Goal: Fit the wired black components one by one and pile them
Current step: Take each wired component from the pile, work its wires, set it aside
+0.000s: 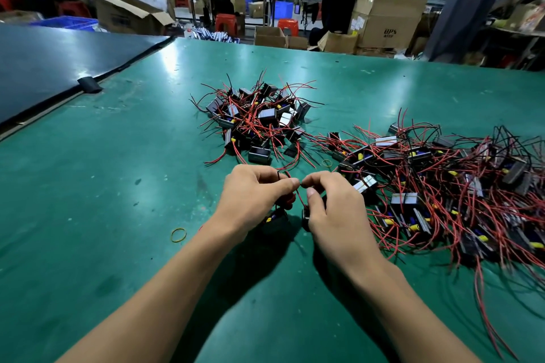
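A dark sheet (59, 68) covers the far left of the green counter (118, 186), and a yellow rubber band (179, 235) lies loose near the left forearm. The left hand (250, 200) hovers low over the counter. Its grip is narrow, with thumb and forefinger pinched on thin wires (299, 199). A black component (272, 220) with a yellow bit sits just under its palm. Beyond the hands, at the middle of the counter, is the pile (259, 124) of black components tangled in red and black leads.

The right hand (336, 212) meets the left fingertip to fingertip, its grip also closed to a pinch on the wires. A second black part (305, 215) shows beneath its thumb, though whether the thumb presses on it cannot be told. To the right a wider heap (427, 186) of the same parts sprawls toward the counter's edge.

These parts look light, with small rigid housings. The leads are limp and snag easily on their neighbours. Lifting one by a wire would likely drag others along or strain the joint, so the box-shaped body is the safer place to take hold, with the wires guided only at their ends.
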`<state>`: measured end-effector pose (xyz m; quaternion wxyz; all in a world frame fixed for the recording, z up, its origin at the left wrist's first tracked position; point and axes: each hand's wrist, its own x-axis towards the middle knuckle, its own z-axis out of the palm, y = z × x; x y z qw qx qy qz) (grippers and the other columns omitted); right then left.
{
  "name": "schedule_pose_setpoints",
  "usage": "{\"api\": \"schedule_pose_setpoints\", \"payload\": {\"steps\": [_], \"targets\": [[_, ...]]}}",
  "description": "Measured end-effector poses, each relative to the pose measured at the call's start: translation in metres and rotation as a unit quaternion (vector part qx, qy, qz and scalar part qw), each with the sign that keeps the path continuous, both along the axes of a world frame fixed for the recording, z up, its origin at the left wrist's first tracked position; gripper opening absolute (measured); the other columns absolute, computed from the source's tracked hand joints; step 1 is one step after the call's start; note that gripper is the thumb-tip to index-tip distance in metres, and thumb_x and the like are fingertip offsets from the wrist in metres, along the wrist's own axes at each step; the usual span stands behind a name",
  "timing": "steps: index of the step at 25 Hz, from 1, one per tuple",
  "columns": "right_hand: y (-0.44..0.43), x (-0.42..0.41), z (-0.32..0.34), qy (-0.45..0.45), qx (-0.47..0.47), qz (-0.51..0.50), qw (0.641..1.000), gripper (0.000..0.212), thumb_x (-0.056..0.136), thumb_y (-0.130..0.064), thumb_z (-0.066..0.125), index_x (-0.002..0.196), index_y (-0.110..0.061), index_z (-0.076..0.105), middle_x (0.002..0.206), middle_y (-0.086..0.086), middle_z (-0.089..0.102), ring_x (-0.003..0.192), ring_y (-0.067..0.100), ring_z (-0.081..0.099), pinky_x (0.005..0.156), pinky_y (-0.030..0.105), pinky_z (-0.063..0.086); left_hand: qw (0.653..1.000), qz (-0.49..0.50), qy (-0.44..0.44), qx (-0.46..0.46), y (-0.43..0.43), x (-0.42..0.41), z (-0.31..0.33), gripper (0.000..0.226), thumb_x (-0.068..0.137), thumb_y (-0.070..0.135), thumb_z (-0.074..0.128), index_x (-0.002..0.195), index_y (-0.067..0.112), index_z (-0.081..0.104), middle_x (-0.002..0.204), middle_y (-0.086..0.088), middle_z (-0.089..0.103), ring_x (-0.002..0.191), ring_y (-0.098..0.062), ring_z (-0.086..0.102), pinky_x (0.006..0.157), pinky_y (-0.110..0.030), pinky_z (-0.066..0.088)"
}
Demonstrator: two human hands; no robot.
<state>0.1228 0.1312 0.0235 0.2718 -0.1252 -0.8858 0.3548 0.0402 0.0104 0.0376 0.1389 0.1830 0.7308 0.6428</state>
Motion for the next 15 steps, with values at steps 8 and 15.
{"api": "schedule_pose_setpoints", "payload": {"steps": [8,15], "targets": [[0.009,0.000,0.003,0.021,-0.207,0.000,0.978,0.012,0.097,-0.019,0.060,0.088,-0.026,0.063,0.072,-0.011,0.065,0.058,0.004,0.054,0.060,0.020,0.048,0.992,0.040,0.089,-0.082,-0.001,-0.003,-0.006,0.017,0.084,0.018,0.075,0.068,0.010,0.073,0.057,-0.003,0.069,0.051,-0.008,0.058,0.061,-0.025,0.055],[0.005,0.000,0.002,0.014,-0.201,0.039,0.979,0.010,0.098,-0.022,0.062,0.093,-0.024,0.071,0.070,0.003,0.068,0.062,0.011,0.056,0.065,0.042,0.054,0.899,0.002,0.340,-0.275,-0.004,0.007,-0.004,0.039,0.095,0.039,0.056,0.066,0.012,0.055,0.061,-0.007,0.056,0.066,-0.032,0.053,0.058,-0.037,0.041]]}}
